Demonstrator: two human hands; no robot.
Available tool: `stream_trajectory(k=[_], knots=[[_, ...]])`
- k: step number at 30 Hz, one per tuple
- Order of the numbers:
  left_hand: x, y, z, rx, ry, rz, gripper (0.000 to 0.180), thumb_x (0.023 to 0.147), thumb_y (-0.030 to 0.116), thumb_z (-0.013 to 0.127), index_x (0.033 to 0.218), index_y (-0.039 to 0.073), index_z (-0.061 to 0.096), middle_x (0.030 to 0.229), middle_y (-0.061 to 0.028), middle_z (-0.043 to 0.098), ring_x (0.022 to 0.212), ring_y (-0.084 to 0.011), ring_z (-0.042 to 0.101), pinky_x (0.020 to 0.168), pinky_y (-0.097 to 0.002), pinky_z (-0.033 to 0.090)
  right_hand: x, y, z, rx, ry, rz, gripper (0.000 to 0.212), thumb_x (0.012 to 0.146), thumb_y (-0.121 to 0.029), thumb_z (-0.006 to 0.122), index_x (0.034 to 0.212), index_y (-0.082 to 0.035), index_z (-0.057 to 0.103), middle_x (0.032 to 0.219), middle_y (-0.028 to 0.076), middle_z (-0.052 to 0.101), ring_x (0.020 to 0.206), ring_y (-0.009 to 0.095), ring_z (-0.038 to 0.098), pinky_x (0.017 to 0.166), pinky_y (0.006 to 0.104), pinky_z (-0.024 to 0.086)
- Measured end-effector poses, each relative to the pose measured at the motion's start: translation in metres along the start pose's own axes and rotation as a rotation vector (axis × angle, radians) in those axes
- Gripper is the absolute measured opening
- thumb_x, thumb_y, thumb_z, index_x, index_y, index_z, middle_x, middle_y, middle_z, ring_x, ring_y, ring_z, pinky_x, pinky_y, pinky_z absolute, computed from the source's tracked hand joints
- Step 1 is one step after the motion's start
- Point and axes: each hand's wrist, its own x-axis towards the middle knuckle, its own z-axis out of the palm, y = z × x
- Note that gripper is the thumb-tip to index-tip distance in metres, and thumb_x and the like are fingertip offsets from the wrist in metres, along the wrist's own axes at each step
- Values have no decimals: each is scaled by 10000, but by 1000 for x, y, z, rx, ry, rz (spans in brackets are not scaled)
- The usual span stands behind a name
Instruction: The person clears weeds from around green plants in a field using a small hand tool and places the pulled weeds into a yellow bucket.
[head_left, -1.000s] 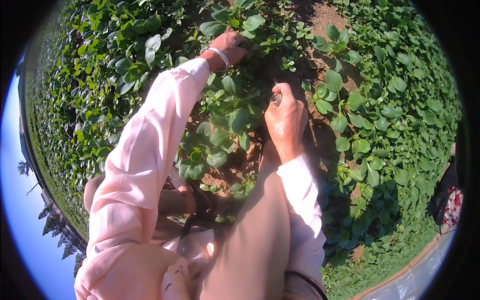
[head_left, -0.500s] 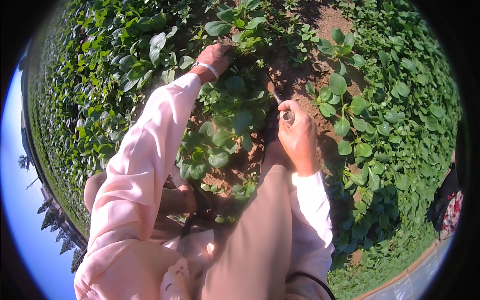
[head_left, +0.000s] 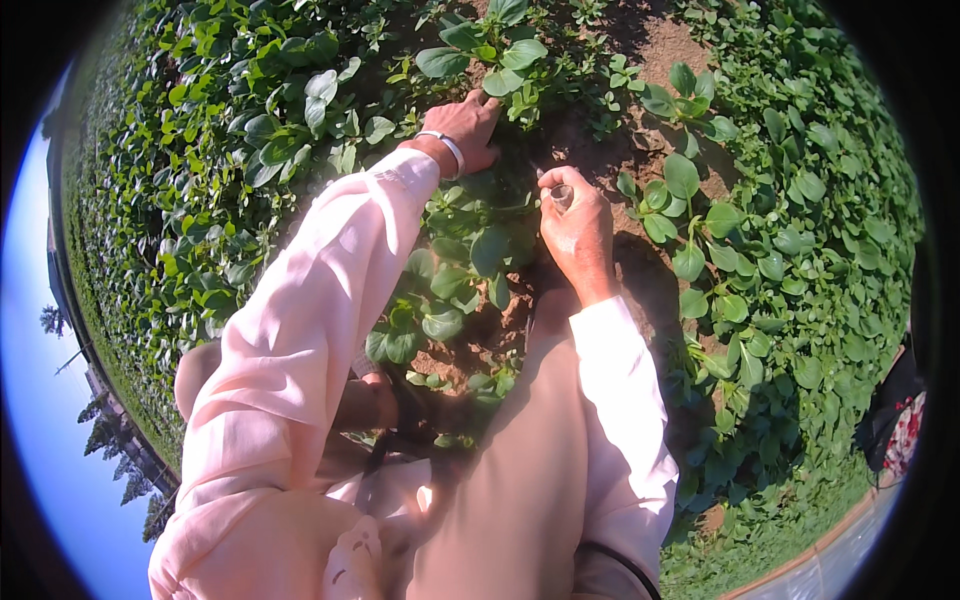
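Note:
My left hand, with a white band at the wrist, reaches down among low weeds beside a broad-leaved seedling. Its fingers look apart and slightly bent; their tips are partly hidden, and nothing shows in them. Close by on the right, my right hand is closed round the handle of a small hand tool. The handle's round end points up at me. The tool's working end is lost in shadow near the soil. Below my left hand grows a leafy clump.
Dense green plants cover the left side, and more leafy plants line the right. A strip of brown soil runs between. My bent knee is just below the hands. A dark bundle with red-and-white cloth lies at the far right.
My left hand has moved right, toward the tool. My right hand has shifted slightly up and left with the tool, whose metal neck showed before and is now mostly hidden.

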Motion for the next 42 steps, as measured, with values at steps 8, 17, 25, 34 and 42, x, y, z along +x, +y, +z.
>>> stream_trajectory(k=[8, 17, 25, 34, 42], knots=[[-1, -40, 17, 35, -1, 0, 298, 790, 193, 637, 1068, 90, 644, 1099, -142, 612, 980, -352, 625, 810, -441, 529, -33, -11, -63, -208, -220, -89, 120, 830, 1, 615, 938, -51, 622, 700, 144, 636, 626, 275, 648, 578, 365, 475], [12, 0, 3, 55, -120, -31, 173, 788, 184, 595, 942, 111, 627, 851, -165, 681, 833, -379, 664, 707, -482, 530, -29, 22, 23, -80, 39, 41, 247, 787, -13, 657, 1016, -103, 634, 729, 161, 663, 737, 379, 662, 626, 445, 498], [4, -24, 15, 39, -118, -61, 263, 761, 200, 596, 1001, 115, 663, 884, -174, 686, 865, -384, 656, 745, -480, 536, -76, -7, -16, -170, -9, -72, 234, 787, 38, 611, 978, -94, 579, 706, 154, 649, 698, 362, 661, 584, 420, 493], [11, -36, 5, -240, -280, -98, 460, 848, 306, 631, 1224, 41, 618, 1072, -216, 668, 1028, -361, 630, 893, -409, 494, -25, 4, -2, -9, 20, -17, 140, 801, -20, 630, 917, -92, 600, 694, 142, 660, 678, 359, 663, 596, 428, 501], [-36, -79, 3, -418, -380, -225, 398, 928, 250, 581, 1284, 74, 598, 1234, -124, 543, 966, -232, 635, 689, -347, 550, -72, 0, -34, -27, -126, 88, 181, 801, 15, 620, 940, -94, 580, 675, 153, 629, 656, 360, 650, 571, 422, 469]])
